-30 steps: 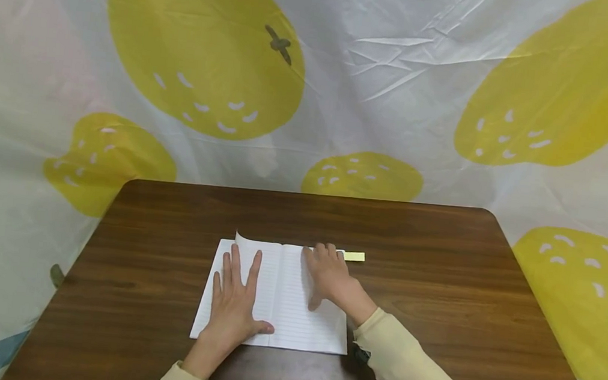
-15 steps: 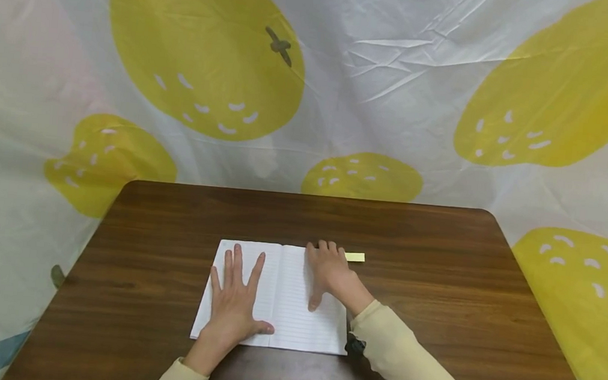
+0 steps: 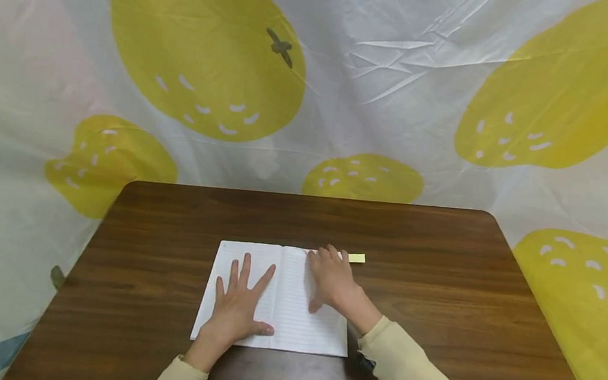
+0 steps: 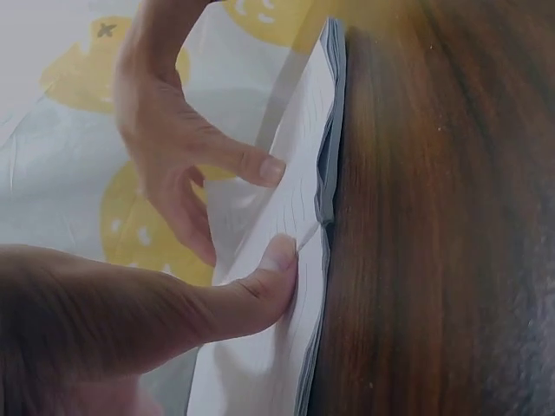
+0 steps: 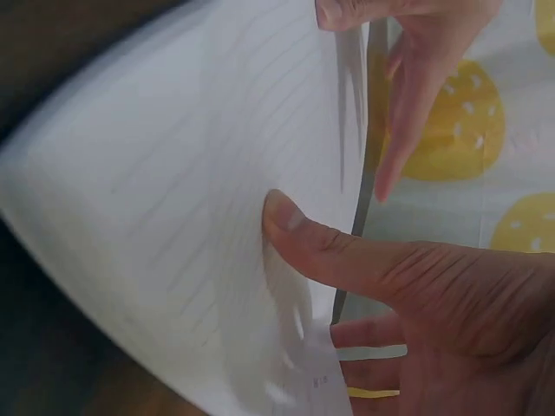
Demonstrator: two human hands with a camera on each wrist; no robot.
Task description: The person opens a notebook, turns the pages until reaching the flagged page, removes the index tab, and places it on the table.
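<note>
- Left hand lies flat, fingers spread, on the left page of the open notebook, mid-table
- Right hand presses the right page, fingers loosely bent near the top edge, gripping nothing
- Yellow sticky tab pokes out beside the right fingertips
- Best to press evenly outward from the spine, I'd say, so the pages lie flat without creasing

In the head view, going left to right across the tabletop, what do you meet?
Bare left part of the table → left hand flat on the left page of the open notebook → right hand on the right page → small yellow strip at the notebook's far right corner.
</note>
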